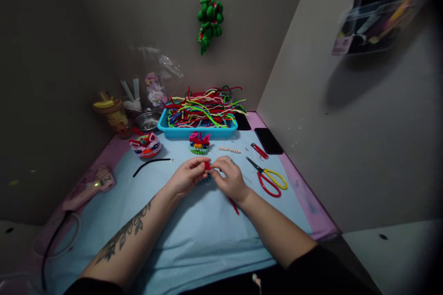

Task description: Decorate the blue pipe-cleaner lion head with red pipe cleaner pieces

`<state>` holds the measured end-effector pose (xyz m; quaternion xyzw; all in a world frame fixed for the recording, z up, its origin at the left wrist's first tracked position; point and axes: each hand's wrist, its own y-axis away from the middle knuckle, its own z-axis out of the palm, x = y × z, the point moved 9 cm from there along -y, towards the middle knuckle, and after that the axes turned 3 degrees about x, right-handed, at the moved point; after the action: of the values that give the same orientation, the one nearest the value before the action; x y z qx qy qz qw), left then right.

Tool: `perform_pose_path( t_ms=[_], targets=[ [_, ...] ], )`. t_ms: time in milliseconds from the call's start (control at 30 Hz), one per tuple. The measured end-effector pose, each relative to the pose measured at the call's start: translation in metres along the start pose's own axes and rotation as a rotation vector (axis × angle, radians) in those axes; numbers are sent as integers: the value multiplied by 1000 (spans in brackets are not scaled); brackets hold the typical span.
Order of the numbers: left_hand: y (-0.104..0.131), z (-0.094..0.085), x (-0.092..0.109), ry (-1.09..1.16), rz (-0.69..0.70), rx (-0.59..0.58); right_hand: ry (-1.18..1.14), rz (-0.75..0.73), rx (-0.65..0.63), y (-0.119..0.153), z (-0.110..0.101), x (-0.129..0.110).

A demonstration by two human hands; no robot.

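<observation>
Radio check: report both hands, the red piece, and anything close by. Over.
Left hand gripping small red piece. Right hand fingertips up against it. Red strand beside right wrist; scissors farther right, apart.

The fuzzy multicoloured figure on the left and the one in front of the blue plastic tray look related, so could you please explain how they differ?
The fuzzy multicoloured left figure looks wider than the similar middle figure. The left figure has pale lilac patches, while the middle figure has a green base. The middle figure sits closer to the bare left hand than the left figure does. Both show red, orange and blue.
</observation>
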<state>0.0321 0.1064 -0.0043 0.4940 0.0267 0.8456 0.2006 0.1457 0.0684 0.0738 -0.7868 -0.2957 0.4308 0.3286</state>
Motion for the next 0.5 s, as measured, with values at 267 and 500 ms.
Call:
perform_pose_path(
  t_ms=[267, 500],
  targets=[
    [3, 7, 4, -59, 43, -17, -11, 38, -33, -1, 4, 2],
    [6, 10, 6, -49, 33, 14, -247, 216, 54, -2, -2, 10]
  ],
)
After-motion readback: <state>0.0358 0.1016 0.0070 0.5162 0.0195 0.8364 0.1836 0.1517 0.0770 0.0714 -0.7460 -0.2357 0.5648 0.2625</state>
